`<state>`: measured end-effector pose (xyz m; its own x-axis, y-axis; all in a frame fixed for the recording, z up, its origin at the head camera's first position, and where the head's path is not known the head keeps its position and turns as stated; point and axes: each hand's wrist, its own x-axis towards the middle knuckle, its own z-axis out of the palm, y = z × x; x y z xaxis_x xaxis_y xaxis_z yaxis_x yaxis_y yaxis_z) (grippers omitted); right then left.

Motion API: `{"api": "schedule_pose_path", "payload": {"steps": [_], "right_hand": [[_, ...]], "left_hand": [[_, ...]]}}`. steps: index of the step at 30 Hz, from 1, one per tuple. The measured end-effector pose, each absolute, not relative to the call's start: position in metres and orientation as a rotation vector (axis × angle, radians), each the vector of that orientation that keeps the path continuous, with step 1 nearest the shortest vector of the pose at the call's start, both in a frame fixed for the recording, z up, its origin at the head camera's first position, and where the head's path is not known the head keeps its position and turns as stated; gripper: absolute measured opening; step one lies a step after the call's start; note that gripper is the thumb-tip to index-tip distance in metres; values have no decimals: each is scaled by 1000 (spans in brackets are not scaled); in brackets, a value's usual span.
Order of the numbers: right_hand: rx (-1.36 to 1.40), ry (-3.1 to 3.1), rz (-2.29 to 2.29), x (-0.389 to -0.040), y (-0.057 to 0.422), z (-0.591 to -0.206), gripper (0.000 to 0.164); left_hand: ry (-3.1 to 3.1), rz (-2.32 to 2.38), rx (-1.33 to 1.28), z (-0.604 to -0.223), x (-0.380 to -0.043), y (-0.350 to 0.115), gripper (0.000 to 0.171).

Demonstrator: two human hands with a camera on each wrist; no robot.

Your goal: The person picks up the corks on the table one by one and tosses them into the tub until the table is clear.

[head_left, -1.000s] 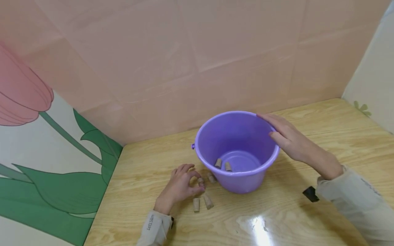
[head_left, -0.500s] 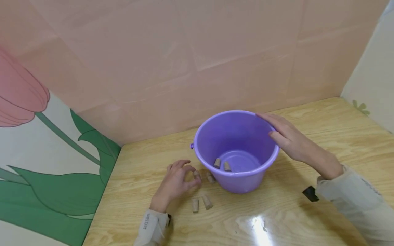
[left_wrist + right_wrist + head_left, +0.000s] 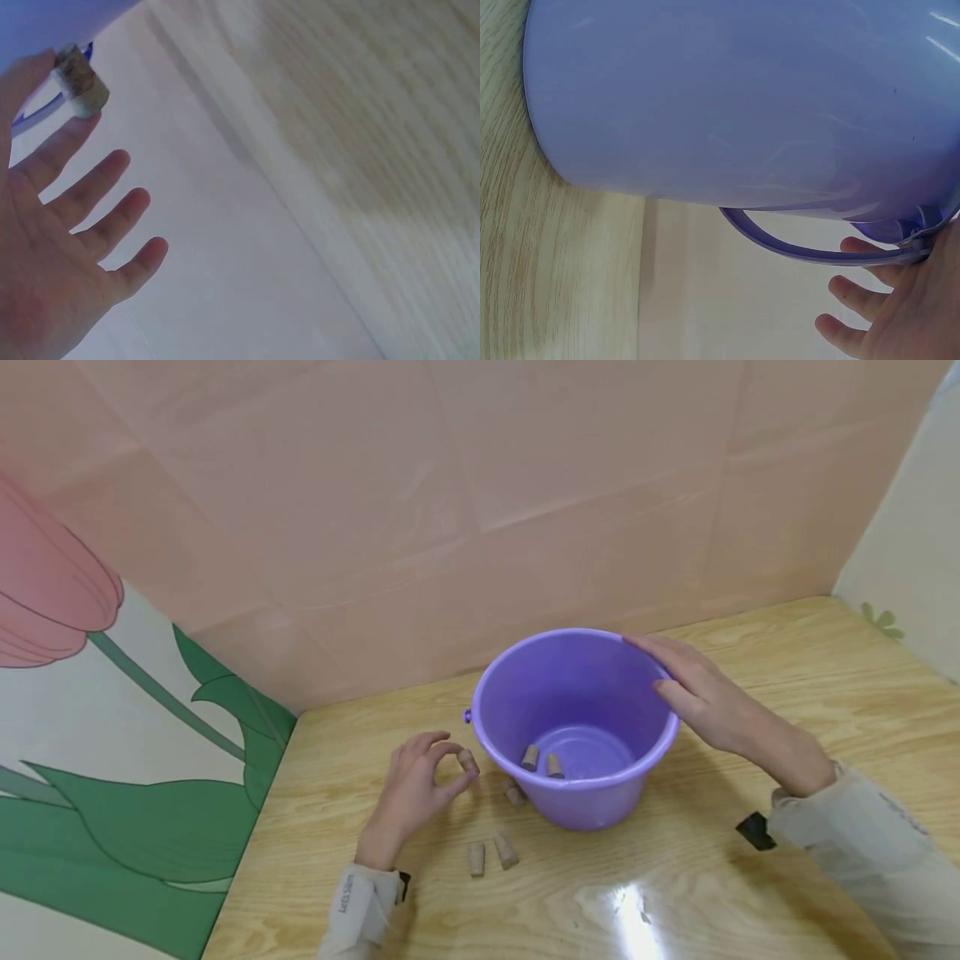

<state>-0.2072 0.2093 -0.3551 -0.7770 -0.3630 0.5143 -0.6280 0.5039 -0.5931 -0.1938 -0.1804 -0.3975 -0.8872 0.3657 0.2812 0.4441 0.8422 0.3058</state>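
Note:
My left hand (image 3: 408, 793) pinches a small tapered cork stopper (image 3: 468, 761) between thumb and index finger, left of a purple bucket (image 3: 585, 802). In the left wrist view the cork (image 3: 81, 81) sits at the fingertips, the other fingers spread. My right hand (image 3: 708, 702) holds the bucket's right rim, thumb over the edge; in the right wrist view several fingers (image 3: 855, 300) reach past the handle (image 3: 802, 256). Two corks (image 3: 554, 766) lie inside the bucket. Another cork (image 3: 514, 792) rests against its outer left foot. Nearer me lie an upright-looking cork (image 3: 477, 859) and a slanted one (image 3: 506, 852).
The wood-grain table (image 3: 675, 877) ends at a pinkish cloth-like backdrop (image 3: 375, 527). A tulip-patterned panel (image 3: 150, 810) borders its left side, and a pale wall (image 3: 915, 552) stands on the right. A bright glare spot lies on the near tabletop.
Holding the cork, my left hand has lifted and drawn back up and to the left, away from the other corks. The right hand and bucket have stayed nearly still.

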Motion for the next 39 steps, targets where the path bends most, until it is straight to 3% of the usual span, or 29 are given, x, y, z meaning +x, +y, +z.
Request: {"api": "schedule_pose_path", "payload": {"steps": [12,39], "right_hand": [[809,-2436,1164,-207,209,-355,58],[826,-2426,1158,-209,210,-358,59]], "left_hand": [[-2604,-577,-635,-383,-197,-186,32],[-2239,-680,-573,-350,-201,-167,41]]}}
